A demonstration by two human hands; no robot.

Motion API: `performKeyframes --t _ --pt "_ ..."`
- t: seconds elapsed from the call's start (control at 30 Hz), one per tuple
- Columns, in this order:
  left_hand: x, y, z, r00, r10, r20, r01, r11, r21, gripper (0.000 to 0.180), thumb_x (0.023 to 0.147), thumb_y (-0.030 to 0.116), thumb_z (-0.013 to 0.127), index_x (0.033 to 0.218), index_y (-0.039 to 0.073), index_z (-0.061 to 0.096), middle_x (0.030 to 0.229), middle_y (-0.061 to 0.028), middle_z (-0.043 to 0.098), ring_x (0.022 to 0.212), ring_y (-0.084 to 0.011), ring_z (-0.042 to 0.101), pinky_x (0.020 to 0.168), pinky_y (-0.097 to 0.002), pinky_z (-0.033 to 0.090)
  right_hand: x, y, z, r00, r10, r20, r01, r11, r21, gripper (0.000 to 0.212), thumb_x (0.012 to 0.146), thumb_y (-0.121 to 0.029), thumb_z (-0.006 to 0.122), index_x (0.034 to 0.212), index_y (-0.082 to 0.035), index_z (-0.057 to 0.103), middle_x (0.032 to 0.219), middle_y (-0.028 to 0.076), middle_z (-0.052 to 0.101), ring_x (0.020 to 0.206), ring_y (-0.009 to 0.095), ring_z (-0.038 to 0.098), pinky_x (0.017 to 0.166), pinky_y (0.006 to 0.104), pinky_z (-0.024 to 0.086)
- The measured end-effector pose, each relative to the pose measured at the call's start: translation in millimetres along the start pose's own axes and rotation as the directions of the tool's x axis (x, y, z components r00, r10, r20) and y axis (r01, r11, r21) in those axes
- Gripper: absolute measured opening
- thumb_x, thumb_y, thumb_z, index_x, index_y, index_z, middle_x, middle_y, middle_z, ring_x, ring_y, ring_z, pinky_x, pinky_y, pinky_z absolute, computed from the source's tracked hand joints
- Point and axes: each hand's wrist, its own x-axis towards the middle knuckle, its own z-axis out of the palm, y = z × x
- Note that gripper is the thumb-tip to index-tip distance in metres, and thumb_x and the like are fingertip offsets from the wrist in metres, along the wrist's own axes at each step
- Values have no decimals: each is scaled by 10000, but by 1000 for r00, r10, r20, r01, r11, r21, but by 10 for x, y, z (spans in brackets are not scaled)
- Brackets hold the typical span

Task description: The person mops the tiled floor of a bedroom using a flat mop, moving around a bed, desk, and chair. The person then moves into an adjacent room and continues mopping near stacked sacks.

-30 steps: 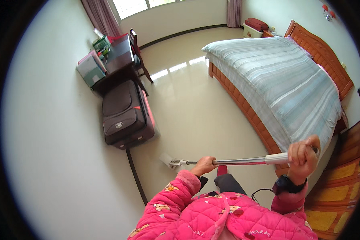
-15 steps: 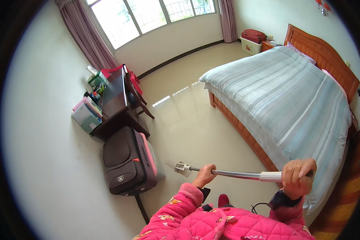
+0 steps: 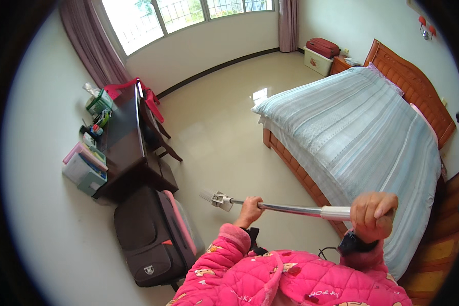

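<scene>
A long metal pole (image 3: 290,208) lies across in front of me, almost level. It has a white grip (image 3: 335,213) at its right end and a white bracket-like head (image 3: 221,201) with a pale, see-through edge at the left; its exact kind I cannot make out. My left hand (image 3: 250,211) is wrapped round the shaft close to the head. Around the end of the white grip, my right hand (image 3: 373,217) is closed, held out near the bed's edge in the picture. Both arms wear pink quilted sleeves, with dark bands at the wrists.
To the right stands a wooden bed (image 3: 296,176) with a striped quilt (image 3: 352,132). At left are a dark desk (image 3: 125,143), a chair (image 3: 160,135) and a dark suitcase (image 3: 148,239). A red bag (image 3: 323,48) rests on a white bin (image 3: 317,62). Pale tiled floor (image 3: 214,143) lies between.
My view has shifted, so the desk and suitcase sit farther left and the suitcase lower. Both hands keep hold of the pole, which appears slightly higher and further left in the picture.
</scene>
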Motion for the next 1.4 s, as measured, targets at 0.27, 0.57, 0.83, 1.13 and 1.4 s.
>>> performKeyframes --t 0.27,0.57,0.83,1.13,1.4 --pt "1439 -830 -441 999 -9 -31 8 999 -34 156 661 126 715 752 47 616 775 -141 603 787 -351 554 704 -432 455 1141 1239 -156 1000 15 27 -13 997 -73 111 812 -44 624 897 -25 554 489 23 482 368 133 440 413 290 438" --pt "3501 -1276 -138 994 111 23 -109 992 -67 151 644 68 692 781 59 628 759 -127 593 780 -330 564 680 -395 461 2034 2219 -1386 993 -102 -62 88 978 -190 124 840 -64 590 922 -34 502 485 7 480 371 114 451 406 279 448" --pt "5646 -1101 108 973 168 155 -150 982 -118 195 615 22 700 792 59 627 813 -126 606 850 -336 551 755 -407 459 3254 2692 -2536 976 -199 -90 159 931 -328 125 855 -83 570 939 -45 486 505 -16 482 386 92 459 398 249 455" --pt "7625 -1415 771 908 328 260 -265 931 -251 183 619 -15 655 788 45 616 819 -138 588 862 -335 547 748 -399 457 4034 3583 -3137 926 -327 -189 129 745 -655 78 863 -85 514 917 -66 459 487 -24 449 368 69 419 386 234 429" --pt "9070 -1894 1288 738 479 475 -303 865 -401 134 677 55 665 804 48 623 834 -139 599 874 -327 574 756 -403 473 4912 4873 -3482 896 -350 -274 -60 515 -855 83 851 -78 503 917 -55 458 467 -8 409 355 96 368 388 285 399"
